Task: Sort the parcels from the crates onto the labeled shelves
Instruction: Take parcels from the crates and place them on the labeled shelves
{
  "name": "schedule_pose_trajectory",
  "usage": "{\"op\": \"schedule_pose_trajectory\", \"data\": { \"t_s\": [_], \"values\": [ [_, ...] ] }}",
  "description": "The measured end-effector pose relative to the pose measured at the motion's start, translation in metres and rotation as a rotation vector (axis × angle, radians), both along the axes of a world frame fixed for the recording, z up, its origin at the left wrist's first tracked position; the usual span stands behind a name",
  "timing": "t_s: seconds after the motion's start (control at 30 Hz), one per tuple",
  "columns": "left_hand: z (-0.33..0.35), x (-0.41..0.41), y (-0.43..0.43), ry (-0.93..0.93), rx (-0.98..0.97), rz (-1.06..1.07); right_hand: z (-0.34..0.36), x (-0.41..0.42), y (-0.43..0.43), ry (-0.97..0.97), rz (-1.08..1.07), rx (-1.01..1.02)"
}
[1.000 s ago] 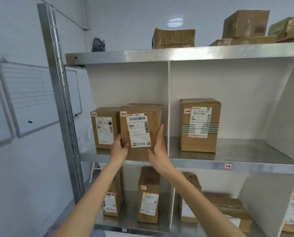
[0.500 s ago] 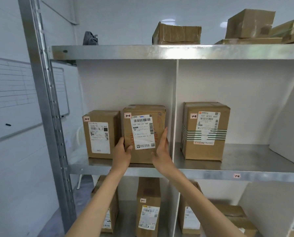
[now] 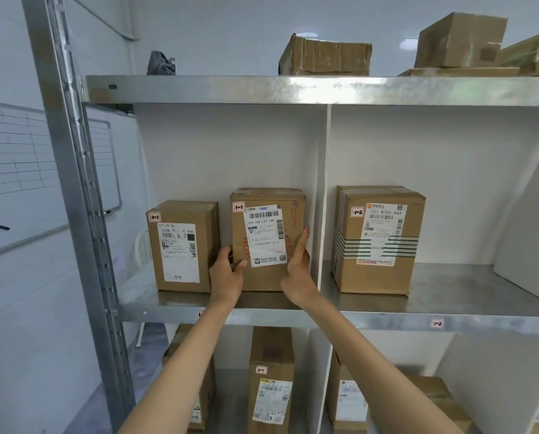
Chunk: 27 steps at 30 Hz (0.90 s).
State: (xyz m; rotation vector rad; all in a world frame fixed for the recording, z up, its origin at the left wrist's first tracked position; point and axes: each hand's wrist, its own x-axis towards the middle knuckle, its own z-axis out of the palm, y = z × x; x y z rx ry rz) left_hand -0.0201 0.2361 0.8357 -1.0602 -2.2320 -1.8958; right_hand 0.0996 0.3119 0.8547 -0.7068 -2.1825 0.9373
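Head view shows the placing step. The parcel (image 3: pixel 266 239) stands on the shelf (image 3: pixel 449 317), held between the two hands. The left hand (image 3: pixel 227 270) grips its lower left edge, with the thumb on the front face and the fingers curled round the side. The right hand (image 3: pixel 297 264) lies flat against the lower right side, fingers straight and pointing up, pressing rather than clasping.

Just left of the left hand stands another box (image 3: pixel 182 245), close to the parcel; I cannot tell whether they touch. Just right of the right hand rises the white divider (image 3: pixel 323 198), and beyond that sits a striped box (image 3: pixel 377 239).

A small tag (image 3: pixel 238 207) on the parcel reads 1-1, as does the one on the box to the left, so this looks like the right bay. The base appears to rest on the shelf, so I judge the step nearly done. The next move calls for loosening both hands and drawing them straight back, minding the narrow gaps on either side.

The parcel stands upright with its long axis vertical. Its labelled face points out toward the person, and the label sits slightly askew.
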Motion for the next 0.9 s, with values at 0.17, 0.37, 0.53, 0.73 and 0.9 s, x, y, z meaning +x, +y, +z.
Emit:
{"op": "schedule_pose_trajectory", "data": {
  "t_s": [0.17, 0.37, 0.53, 0.73, 0.9],
  "values": [
    [0.000, 0.005, -0.001, -0.015, 0.001, 0.004, 0.000, 0.005, -0.010, -0.009, -0.011, -0.060],
    [-0.010, 0.022, -0.007, -0.011, 0.048, -0.029, -0.015, 0.012, -0.031, -0.037, -0.084, 0.015],
    [-0.006, 0.041, -0.015, 0.077, 0.118, 0.045, -0.026, 0.025, -0.047, 0.024, -0.023, 0.210],
    [0.015, 0.059, -0.025, 0.101, 0.264, 0.129, -0.017, 0.029, -0.056, 0.084, 0.075, 0.325],
    [0.023, 0.064, -0.039, 0.136, 0.300, 0.182, -0.005, 0.031, -0.055, 0.167, 0.145, 0.302]
  ]
}}
